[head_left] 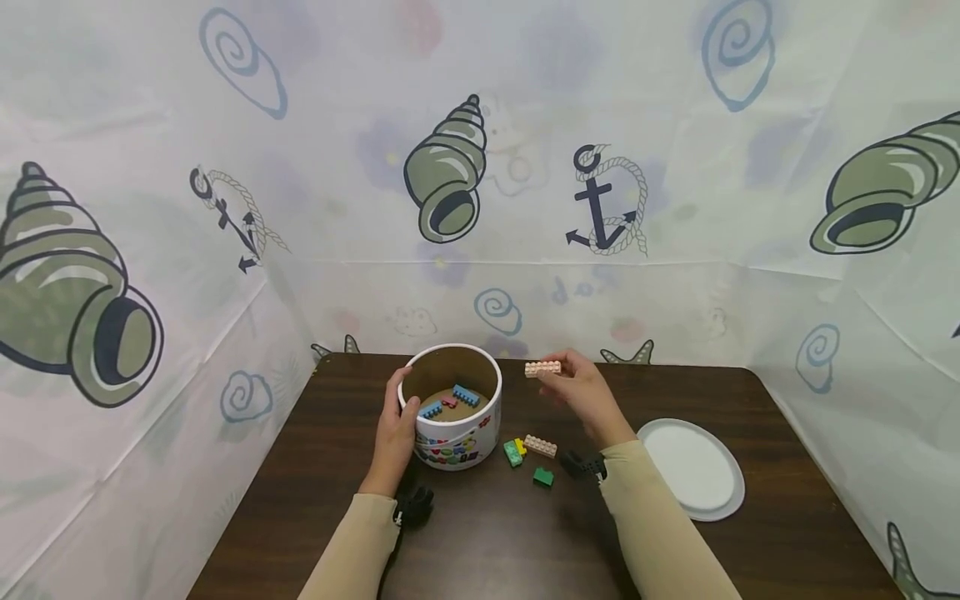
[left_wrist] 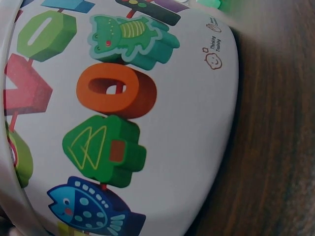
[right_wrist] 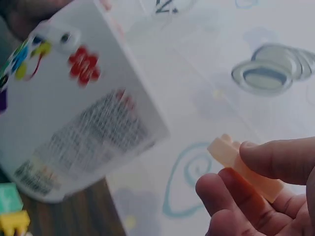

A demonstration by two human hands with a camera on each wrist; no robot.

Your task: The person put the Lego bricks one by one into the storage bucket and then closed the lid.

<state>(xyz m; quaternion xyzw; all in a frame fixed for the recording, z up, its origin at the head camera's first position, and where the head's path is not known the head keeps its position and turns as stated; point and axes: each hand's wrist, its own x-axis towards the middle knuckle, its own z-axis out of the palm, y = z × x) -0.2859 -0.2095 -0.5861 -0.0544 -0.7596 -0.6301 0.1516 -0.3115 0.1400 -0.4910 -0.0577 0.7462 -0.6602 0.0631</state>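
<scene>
On the dark wooden bench (head_left: 487,550), the biggest thing is the white bucket (head_left: 482,432), which could tip or slide if the left hand (head_left: 392,435), its grip curled round the side and rim, pulled unevenly. On the bucket's floor lie two blue bricks (head_left: 466,395) with a smaller pink brick (head_left: 449,402) between them. The white lid (head_left: 701,467) lies flat to the right, well apart from the bucket; the right forearm passes close by, so a low elbow might nudge it. The right hand (head_left: 588,400) has its grip narrow, pinching a peach brick (head_left: 542,368) in the air just right of the bucket's rim; so small a piece could slip if the pinch loosened, or knock the rim if held too low. Near the bucket's base sit a second peach brick (head_left: 541,447), a light green brick (head_left: 513,454), a yellow brick (head_left: 521,447) beside it and a dark green brick (head_left: 543,477), which the black wrist camera (head_left: 579,464) might brush.
</scene>
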